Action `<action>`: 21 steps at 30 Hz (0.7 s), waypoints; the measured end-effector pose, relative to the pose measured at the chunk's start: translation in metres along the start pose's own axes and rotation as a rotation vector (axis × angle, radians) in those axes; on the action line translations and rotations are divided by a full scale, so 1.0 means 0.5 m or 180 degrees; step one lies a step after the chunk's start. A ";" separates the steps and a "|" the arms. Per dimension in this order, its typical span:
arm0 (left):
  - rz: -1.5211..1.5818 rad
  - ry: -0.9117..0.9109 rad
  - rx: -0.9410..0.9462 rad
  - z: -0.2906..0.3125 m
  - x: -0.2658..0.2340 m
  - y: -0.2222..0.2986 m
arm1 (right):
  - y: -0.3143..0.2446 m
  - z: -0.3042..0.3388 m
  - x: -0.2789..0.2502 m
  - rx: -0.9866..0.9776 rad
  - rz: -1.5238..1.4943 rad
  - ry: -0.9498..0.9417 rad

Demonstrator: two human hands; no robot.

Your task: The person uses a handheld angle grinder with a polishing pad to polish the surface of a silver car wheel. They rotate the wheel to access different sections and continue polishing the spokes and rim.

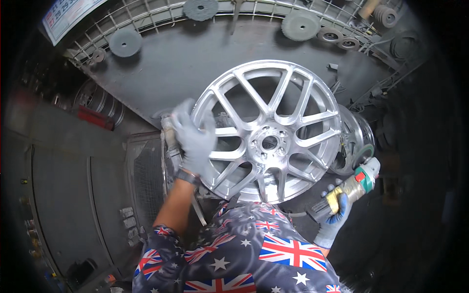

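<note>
A bare silver alloy wheel point(270, 142), with paired spokes and a round centre bore, faces up in front of me. At its left rim is my left hand point(194, 139) in a grey glove, its fingers smeared by motion; whether it grips or only brushes the rim I cannot tell. To the right of the wheel, my gloved right hand point(337, 215) is wrapped round the body of an angle grinder point(360, 183). The grinder has a green and red section and a metal head, and its disc point(363, 154) points away from me, apart from the wheel in my hands' reach.
Another wheel point(362, 128) sits behind the right rim. Several grinding discs, one a grey disc point(301, 26), hang on the wire rack point(156, 18) at the back. Further wheels point(94, 100) stand at the left by a red object. A cord trails below the grinder.
</note>
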State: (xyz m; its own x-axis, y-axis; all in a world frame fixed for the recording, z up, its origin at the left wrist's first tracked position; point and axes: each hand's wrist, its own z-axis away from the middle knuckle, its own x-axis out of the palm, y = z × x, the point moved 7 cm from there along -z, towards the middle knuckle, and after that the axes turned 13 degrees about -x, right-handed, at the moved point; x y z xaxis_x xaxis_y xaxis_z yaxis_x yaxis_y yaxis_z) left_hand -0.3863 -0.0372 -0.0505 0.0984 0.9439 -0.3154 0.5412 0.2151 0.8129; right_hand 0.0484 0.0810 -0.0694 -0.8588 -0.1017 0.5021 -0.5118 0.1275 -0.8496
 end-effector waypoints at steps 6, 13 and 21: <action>-0.1473 -0.1537 -0.0811 -0.062 0.043 -0.127 | -0.045 -0.017 -0.028 -0.0065 0.0464 -0.0263; -0.0973 -0.1086 -0.1047 -0.033 0.041 -0.163 | -0.065 -0.033 -0.006 0.0125 0.0608 -0.0164; -0.0812 -0.0886 -0.1006 0.020 0.029 -0.199 | -0.080 -0.056 -0.031 0.0157 0.0360 -0.0389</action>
State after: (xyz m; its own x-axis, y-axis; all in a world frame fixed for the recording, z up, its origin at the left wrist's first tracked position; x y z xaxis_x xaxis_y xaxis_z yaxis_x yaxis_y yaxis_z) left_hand -0.4302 -0.0472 -0.1407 0.2386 0.7575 -0.6077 0.3016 0.5370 0.7878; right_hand 0.0815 0.1050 -0.0387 -0.9002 -0.2090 0.3820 -0.4077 0.0967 -0.9080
